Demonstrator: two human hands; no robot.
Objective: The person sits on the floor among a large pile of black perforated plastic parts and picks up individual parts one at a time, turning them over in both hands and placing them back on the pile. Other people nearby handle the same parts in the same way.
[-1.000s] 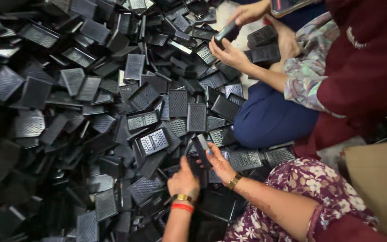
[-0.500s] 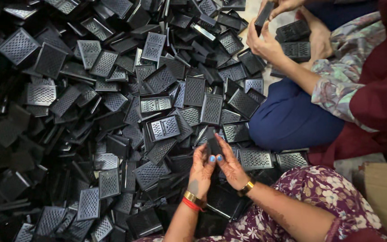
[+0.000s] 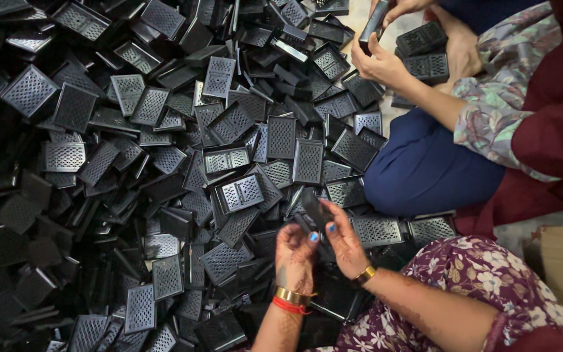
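Holding one small black piece (image 3: 316, 210) between them, left hand (image 3: 296, 251) and right hand (image 3: 343, 240) are raised just above the near edge of the heap; fingers of both pinch it, tilted, approx. edge-on to the camera, so its face can't be read. Vs. 1 s ago, the hands have come up off the pile and closed in together, and the view has shifted so the heap sits lower and nearer; judged from that, a piece has been picked and is now being worked or checked in hand, not laid back. Counts: 2 own hands, 1 piece held, a gold bangle and red band on the left wrist, a gold bangle on the right. Beyond and to the left, the heap of black perforated trays (image 3: 151, 163) runs well past a count, prob. hundreds, lying flat, tilted and overlapping. Far right, a co-worker's 2 hands (image 3: 380, 62) grip another black piece (image 3: 374, 25), w/ a short stack of approx. 2 trays (image 3: 425, 52) just beside them.
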